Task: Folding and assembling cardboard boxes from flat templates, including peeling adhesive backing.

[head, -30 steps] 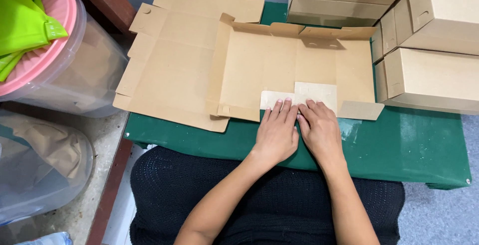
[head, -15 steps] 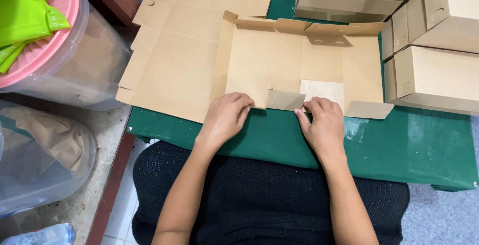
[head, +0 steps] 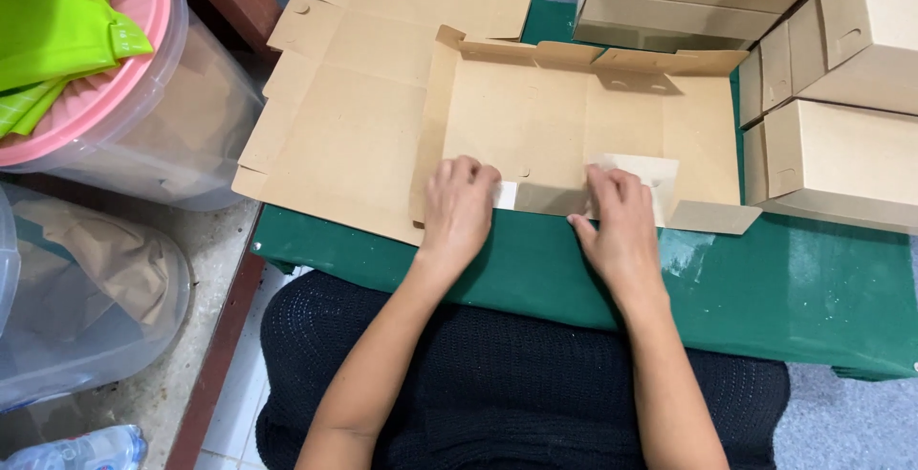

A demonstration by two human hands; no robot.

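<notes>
Where it lies: your flat cardboard blank sits on the green table, long axis left-right.
left hand: palm-down, fingers together, pressing front flap.
right hand: likewise pressing, same flap.
Nearer: equal; flap edge directly beyond both.

My green table carries it all here. Flat on it, straight ahead, lies a cardboard box blank with its flaps half raised, its near edge close to the table's front. Under that one, poking out to the left and past the table's left edge, lies a second flat blank. On the right and at the back, folded cardboard boxes are stacked against each other.
</notes>
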